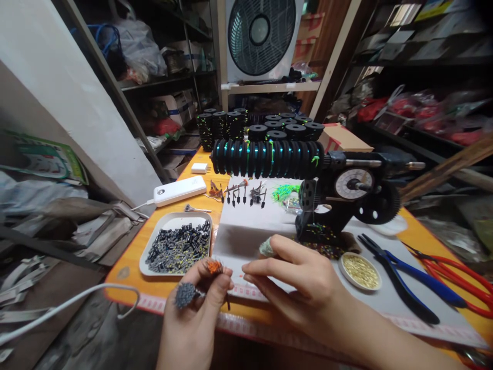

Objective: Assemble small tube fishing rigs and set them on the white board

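Note:
My left hand (194, 313) is closed near the table's front edge, holding a small dark fuzzy bundle (185, 294) and an orange tuft (213, 266) at its fingertips. My right hand (304, 288) pinches toward the left hand's fingers, and a small pale green piece (266, 248) is tucked against its upper fingers. Both hands hover over a white sheet (250, 226). Just left of my left hand is a white tray (154, 245) of several small black pieces.
A winding machine with a dial (346, 198) carries a row of black spools (269, 156). Blue-handled pliers (400, 275), red-handled scissors (458, 280) and a dish of gold beads (361, 271) lie right. A white power bank (179, 190) sits left. A fan (260, 33) stands behind.

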A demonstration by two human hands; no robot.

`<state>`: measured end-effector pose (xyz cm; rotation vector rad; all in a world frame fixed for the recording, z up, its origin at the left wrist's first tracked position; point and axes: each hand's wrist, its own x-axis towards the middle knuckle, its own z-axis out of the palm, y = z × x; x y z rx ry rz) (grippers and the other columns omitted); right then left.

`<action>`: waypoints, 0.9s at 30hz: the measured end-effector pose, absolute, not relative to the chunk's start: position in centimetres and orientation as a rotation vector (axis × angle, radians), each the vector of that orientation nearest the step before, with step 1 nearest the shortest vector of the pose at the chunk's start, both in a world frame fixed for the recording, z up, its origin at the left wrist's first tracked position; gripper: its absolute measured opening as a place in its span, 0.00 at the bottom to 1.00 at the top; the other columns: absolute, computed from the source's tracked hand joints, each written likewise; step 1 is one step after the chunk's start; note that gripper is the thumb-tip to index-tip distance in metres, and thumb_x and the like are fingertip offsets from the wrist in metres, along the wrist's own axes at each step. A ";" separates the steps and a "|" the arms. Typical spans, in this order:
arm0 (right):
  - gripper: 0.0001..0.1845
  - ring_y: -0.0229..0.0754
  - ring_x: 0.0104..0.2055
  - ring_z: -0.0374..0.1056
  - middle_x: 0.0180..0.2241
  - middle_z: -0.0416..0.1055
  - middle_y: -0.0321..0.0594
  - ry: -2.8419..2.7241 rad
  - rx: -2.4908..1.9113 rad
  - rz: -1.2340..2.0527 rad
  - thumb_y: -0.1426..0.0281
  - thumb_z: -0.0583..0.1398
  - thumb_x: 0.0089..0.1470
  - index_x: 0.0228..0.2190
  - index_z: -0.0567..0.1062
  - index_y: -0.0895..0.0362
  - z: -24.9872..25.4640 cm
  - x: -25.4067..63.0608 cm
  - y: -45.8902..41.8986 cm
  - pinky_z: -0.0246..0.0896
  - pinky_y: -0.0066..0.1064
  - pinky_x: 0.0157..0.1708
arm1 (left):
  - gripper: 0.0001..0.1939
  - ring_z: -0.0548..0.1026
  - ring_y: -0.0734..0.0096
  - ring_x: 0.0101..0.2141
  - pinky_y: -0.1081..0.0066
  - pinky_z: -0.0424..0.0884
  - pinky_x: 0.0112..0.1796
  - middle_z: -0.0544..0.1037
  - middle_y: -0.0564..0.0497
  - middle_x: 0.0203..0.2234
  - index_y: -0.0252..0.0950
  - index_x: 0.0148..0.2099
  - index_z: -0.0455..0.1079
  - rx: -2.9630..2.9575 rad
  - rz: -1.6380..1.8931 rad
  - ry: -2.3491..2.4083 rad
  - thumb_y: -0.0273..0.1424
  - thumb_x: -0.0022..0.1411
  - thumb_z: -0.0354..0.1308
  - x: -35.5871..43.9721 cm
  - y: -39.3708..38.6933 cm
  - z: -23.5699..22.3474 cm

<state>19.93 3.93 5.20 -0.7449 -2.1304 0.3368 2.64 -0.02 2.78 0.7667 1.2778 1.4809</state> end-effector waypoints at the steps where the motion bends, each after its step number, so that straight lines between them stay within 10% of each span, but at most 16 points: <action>1: 0.10 0.36 0.27 0.56 0.26 0.57 0.35 -2.132 -0.744 0.338 0.78 0.57 0.64 0.34 0.79 0.63 5.2 19.9 3.9 0.50 0.27 0.25 | 0.14 0.73 0.76 0.28 0.83 0.71 0.31 0.75 0.55 0.25 0.38 0.33 0.78 0.767 1.479 1.274 0.41 0.50 0.73 2.6 0.0 2.6; 27: 0.07 0.33 0.26 0.58 0.25 0.58 0.32 -2.005 -0.790 0.539 0.82 0.60 0.53 0.29 0.75 0.59 5.9 19.7 3.8 0.52 0.25 0.24 | 0.11 0.73 0.70 0.29 0.76 0.69 0.33 0.78 0.55 0.25 0.40 0.32 0.76 1.054 1.556 1.520 0.42 0.58 0.67 2.0 0.8 3.0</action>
